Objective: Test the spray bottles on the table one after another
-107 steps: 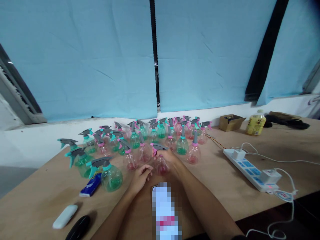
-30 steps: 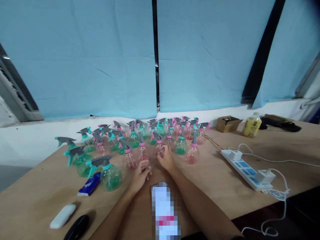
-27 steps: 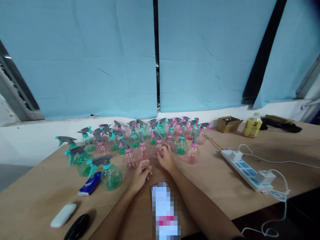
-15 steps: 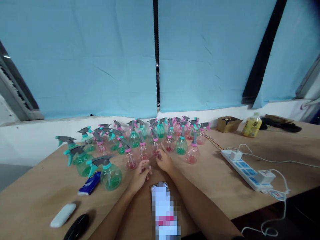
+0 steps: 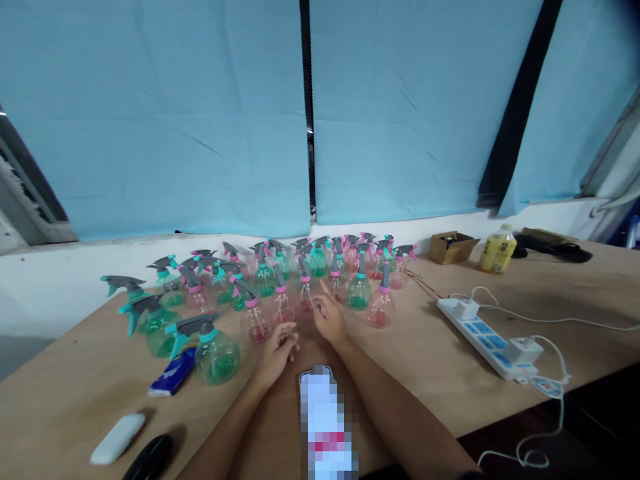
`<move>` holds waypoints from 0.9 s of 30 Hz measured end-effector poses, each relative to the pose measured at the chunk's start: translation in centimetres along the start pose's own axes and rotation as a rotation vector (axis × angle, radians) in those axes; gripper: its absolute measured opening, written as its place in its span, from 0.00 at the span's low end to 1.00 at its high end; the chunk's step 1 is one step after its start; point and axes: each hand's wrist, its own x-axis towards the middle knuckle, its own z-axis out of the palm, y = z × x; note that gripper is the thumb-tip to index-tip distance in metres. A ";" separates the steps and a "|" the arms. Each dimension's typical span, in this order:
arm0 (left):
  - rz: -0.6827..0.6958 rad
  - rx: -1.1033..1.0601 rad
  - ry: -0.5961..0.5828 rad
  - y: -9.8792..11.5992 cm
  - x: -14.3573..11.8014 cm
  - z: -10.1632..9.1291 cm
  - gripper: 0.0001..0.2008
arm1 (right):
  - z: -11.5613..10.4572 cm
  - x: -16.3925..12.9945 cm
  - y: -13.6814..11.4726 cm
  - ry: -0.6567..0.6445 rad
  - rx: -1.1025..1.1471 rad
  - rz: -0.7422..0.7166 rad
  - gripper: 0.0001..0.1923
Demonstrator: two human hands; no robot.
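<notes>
Spray bottle: the pink-collared bottle [image 5: 305,300] stands on the tabletop [image 5: 410,353], just beyond the right hand, in the front part of the group.
Way it points: upright, long axis vertical; its narrow grey head shows from behind, nozzle toward the blue curtain [image 5: 200,113].
Right hand: the right hand [image 5: 330,320] reaches forward from the lower right, index finger stretched out, other fingers loosely bent beside the bottle's right flank; not wrapped round it, and whether the fingertips touch it I cannot tell.
Left hand: the left hand [image 5: 280,348] is half curled and loose, nothing in its grasp, near the tabletop.
Close neighbours: a pink bottle [image 5: 283,311] just left, another pink bottle [image 5: 337,289] to the right, more pink and green ones crowded behind.
Near side: a phone [image 5: 323,407], its screen blurred, lies between the forearms.
Left side: a green bottle [image 5: 218,362], a blue packet [image 5: 174,375] and a white case [image 5: 118,439].
Right side: a power strip [image 5: 493,343] with chargers, a cardboard box [image 5: 451,251] and a yellow-labelled drink bottle [image 5: 499,252].
</notes>
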 end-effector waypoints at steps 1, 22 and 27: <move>-0.002 0.002 0.003 0.0 0.0 0.0 0.19 | -0.3 0.1 -0.2 0.059 -0.022 -0.013 0.15; -0.026 0.019 -0.006 0.2 -0.1 -0.1 0.19 | -0.7 1.4 5.2 0.096 -0.280 -0.020 0.35; -0.021 0.015 -0.003 -0.2 0.1 -0.2 0.20 | -0.9 2.0 5.0 0.127 -0.254 -0.040 0.35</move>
